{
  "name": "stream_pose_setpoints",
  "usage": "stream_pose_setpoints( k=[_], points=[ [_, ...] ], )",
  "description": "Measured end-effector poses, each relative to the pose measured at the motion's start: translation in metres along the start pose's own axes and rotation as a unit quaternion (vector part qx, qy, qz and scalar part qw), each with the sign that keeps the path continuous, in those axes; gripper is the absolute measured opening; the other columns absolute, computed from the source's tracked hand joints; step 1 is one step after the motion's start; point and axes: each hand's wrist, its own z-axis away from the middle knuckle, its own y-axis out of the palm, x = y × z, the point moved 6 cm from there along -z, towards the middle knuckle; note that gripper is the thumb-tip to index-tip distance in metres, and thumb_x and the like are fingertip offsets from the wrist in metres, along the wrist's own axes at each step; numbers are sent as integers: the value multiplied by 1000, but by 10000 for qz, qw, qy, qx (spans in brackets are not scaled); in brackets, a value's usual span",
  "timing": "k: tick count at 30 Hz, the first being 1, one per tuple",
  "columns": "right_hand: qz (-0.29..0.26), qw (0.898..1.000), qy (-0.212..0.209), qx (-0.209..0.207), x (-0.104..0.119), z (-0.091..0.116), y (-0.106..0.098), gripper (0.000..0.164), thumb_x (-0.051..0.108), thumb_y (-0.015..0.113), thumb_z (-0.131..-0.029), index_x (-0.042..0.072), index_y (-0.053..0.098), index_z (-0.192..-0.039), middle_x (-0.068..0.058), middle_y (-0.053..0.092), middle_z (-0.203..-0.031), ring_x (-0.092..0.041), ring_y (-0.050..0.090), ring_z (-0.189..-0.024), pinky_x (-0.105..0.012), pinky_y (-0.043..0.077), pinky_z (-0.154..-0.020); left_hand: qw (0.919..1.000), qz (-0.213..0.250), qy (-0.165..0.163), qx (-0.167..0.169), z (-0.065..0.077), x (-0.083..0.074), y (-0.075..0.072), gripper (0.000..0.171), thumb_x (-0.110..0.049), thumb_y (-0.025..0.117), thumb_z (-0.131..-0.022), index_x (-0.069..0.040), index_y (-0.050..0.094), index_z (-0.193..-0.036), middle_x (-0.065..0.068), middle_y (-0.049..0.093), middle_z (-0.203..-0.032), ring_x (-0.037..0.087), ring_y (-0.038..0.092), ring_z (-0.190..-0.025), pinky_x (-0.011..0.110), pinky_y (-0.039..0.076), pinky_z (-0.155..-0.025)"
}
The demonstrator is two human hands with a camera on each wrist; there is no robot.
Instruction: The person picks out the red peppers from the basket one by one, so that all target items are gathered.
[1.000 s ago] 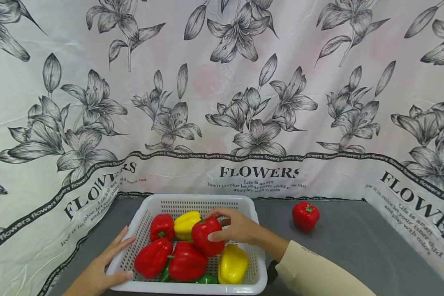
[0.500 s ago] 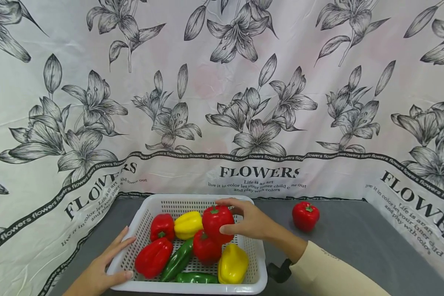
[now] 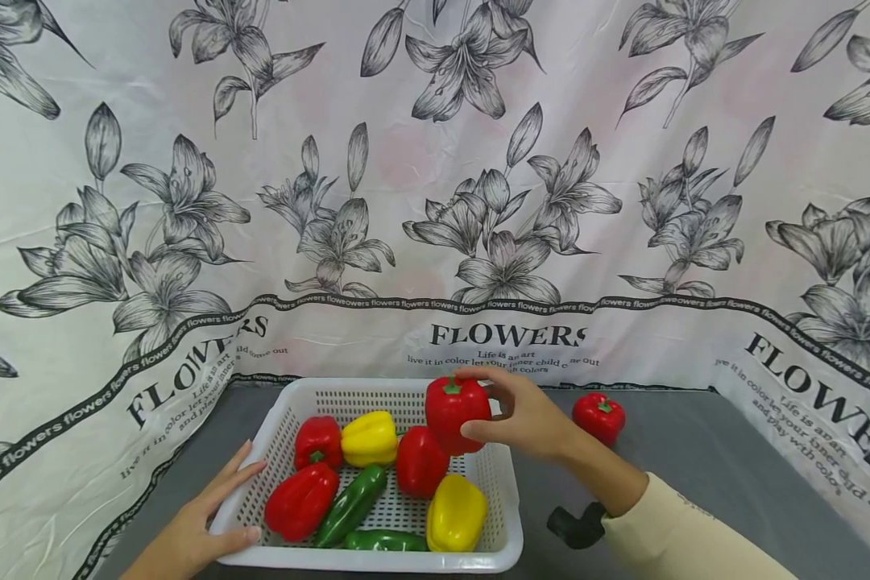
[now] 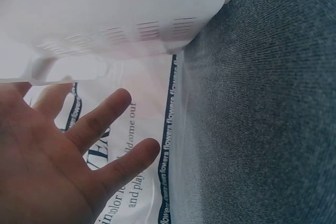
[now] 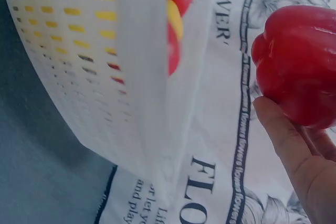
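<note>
My right hand has thumb and fingers curled round a red pepper, held up over the white basket, right side. My left hand: fingers straight, spread, at its left rim. Inside: three red peppers, two yellow peppers, two long green peppers.

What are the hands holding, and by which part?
The right hand holds a red bell pepper by its sides, between thumb and fingers, not by the stem. The left hand just touches the white basket.
</note>
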Motion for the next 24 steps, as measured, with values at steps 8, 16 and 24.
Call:
stream_pose_setpoints(
  k=[8,16,24],
  points=[
    [65,9984,320,-461,8,13,-20,62,16,78,-81,17,51,-137,-11,49,-135,-39,52,-116,-42,54,-74,9995,210,-175,143,-1,1,2,63,-23,67,-87,-20,44,-146,7,10,-159,33,36,-126,30,52,-71],
    [73,9971,250,-712,16,26,-38,61,13,76,-83,15,48,-137,-14,47,-137,-41,55,-112,-44,54,-74,9997,108,-202,92,0,0,2,64,-23,68,-87,-20,44,-146,9,11,-159,34,33,-128,29,51,-73],
    [533,9925,-22,-1099,24,41,-62,63,10,76,-82,10,47,-138,-15,47,-135,-40,55,-112,-40,54,-74,9996,134,-224,141,-1,0,3,65,-23,68,-87,-19,43,-147,8,10,-159,46,31,-128,29,52,-71]
  ],
)
